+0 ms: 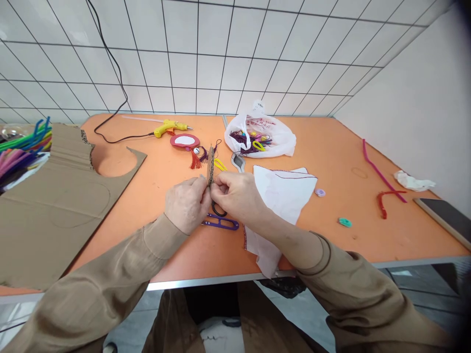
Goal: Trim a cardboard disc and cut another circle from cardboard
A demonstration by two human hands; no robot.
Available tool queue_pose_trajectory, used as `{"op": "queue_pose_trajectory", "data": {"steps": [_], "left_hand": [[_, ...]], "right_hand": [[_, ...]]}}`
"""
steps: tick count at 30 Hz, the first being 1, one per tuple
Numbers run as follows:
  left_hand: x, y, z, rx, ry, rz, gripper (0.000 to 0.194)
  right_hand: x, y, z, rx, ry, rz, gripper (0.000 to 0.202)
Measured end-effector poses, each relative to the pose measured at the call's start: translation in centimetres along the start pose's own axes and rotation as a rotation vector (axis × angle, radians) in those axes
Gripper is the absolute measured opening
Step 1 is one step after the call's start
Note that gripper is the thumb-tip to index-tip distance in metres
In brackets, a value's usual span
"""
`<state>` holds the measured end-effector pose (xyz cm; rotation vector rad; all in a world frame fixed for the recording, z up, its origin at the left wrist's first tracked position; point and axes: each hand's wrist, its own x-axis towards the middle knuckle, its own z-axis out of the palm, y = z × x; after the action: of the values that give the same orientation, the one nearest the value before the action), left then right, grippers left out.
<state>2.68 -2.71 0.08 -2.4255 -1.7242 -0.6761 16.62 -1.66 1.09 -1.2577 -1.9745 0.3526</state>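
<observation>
Over the middle of the orange table, my left hand [187, 202] and my right hand [237, 193] meet, both with fingers closed on a small piece of corrugated cardboard [211, 164]. The cardboard is held upright, edge toward me, so its outline is hidden. Beneath the hands lie purple thread snips [223, 223] and a black ring-shaped handle [219, 210]. White cloth [283, 191] with dark stitching along its edges spreads beside and under my right forearm. Just beyond the hands are a yellow loop [220, 164] and a grey-white tool [238, 162].
At the left lies a large cut cardboard sheet [47, 215] beside colourful pipe cleaners [27, 152]. Farther back are a corded yellow glue gun [171, 128], a red oval piece [184, 141] with tassels, and a white plastic bag [281, 137]. A phone [447, 220] rests near the right edge.
</observation>
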Motion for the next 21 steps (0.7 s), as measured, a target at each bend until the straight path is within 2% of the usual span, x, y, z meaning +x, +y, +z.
{"op": "queue_pose_trajectory", "data": {"steps": [10,16,21], "left_hand": [[0.04,-0.02,0.02,-0.001,-0.016,0.002,0.022],[0.27,-0.21,0.14,-0.05,-0.002,0.048,0.02],[0.19,-0.39,0.24,-0.065,-0.025,0.119,0.019]], "right_hand": [[-0.01,0.17,0.12,-0.015,-0.002,-0.033,0.026],[0.02,0.5,-0.13,0.005,-0.017,-0.075,0.021],[0.06,0.51,-0.17,0.038,0.005,-0.035,0.017]]}}
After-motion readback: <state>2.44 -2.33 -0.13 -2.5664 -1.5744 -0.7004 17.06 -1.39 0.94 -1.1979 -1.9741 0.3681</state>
